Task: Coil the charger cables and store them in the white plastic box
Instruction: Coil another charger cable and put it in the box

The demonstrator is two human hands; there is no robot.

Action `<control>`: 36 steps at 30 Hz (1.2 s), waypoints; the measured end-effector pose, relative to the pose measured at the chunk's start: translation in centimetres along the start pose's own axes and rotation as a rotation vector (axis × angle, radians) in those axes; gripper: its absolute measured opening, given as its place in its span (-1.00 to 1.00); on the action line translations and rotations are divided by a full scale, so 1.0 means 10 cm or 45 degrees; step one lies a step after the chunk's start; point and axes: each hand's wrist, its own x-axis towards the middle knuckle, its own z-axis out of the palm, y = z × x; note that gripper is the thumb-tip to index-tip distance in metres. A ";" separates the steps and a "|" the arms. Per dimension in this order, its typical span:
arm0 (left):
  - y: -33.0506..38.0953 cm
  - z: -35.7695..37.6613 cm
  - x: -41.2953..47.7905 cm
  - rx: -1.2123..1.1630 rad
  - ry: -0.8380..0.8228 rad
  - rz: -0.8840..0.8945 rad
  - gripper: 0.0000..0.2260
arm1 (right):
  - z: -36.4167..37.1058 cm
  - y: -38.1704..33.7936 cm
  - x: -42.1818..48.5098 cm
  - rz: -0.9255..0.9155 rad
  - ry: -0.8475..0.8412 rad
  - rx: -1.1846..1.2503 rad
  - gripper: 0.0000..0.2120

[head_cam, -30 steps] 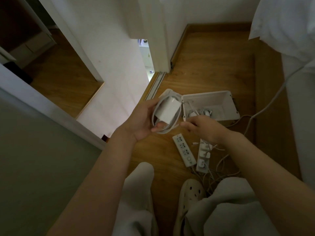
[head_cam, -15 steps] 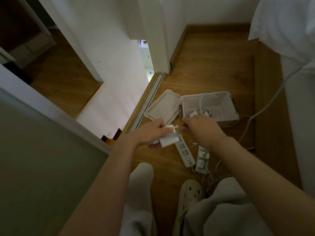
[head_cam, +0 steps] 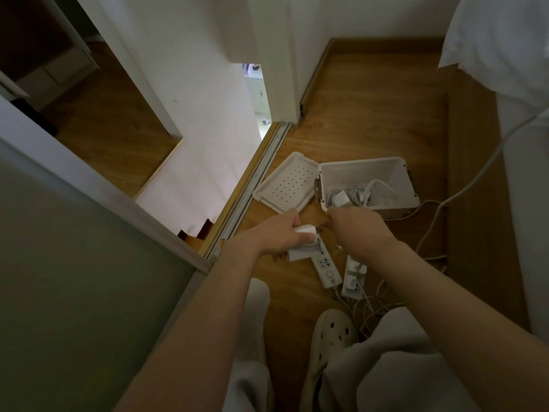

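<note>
My left hand [head_cam: 276, 234] grips a white charger block [head_cam: 301, 251] with its grey-white cable coiled around it, held low over the wooden floor. My right hand [head_cam: 355, 226] is just to the right of it, its fingertips at the cable end beside the block; what they pinch is hidden. Beyond both hands stands the open white plastic box [head_cam: 395, 173], with a coiled charger and cable [head_cam: 353, 196] lying inside. Its perforated lid [head_cam: 286, 184] lies flat on the floor to the left of the box.
Two white power strips [head_cam: 328, 267] lie on the floor under my hands, with loose cables [head_cam: 377, 301] trailing right. A thick white cable [head_cam: 463, 191] runs up toward the bed at right. A sliding door track [head_cam: 255, 185] borders the left. My shoe [head_cam: 329, 337] is near.
My left hand has lowered the charger from in front of the box down toward the power strips and turned it over. My right hand followed and stays at the cable end.
</note>
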 end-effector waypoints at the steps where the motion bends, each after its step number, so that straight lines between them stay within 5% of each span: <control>1: 0.01 0.02 0.01 0.024 0.076 0.008 -0.78 | 0.01 0.00 0.01 0.008 0.024 -0.008 -0.87; 6: 0.04 0.09 0.06 0.210 0.365 0.061 -0.73 | 0.03 -0.02 0.03 0.023 0.001 -0.006 -0.85; 14: 0.01 0.03 -0.03 -0.227 0.051 0.096 -0.75 | -0.05 0.15 -0.01 0.073 0.008 0.098 -0.76; 24: -0.04 -0.07 -0.04 -0.448 0.315 0.237 -0.79 | -0.15 0.14 0.02 0.138 0.105 0.342 -0.72; 36: -0.01 0.12 0.09 0.133 0.806 0.223 -0.73 | -0.02 -0.18 -0.06 0.165 0.086 0.433 -0.74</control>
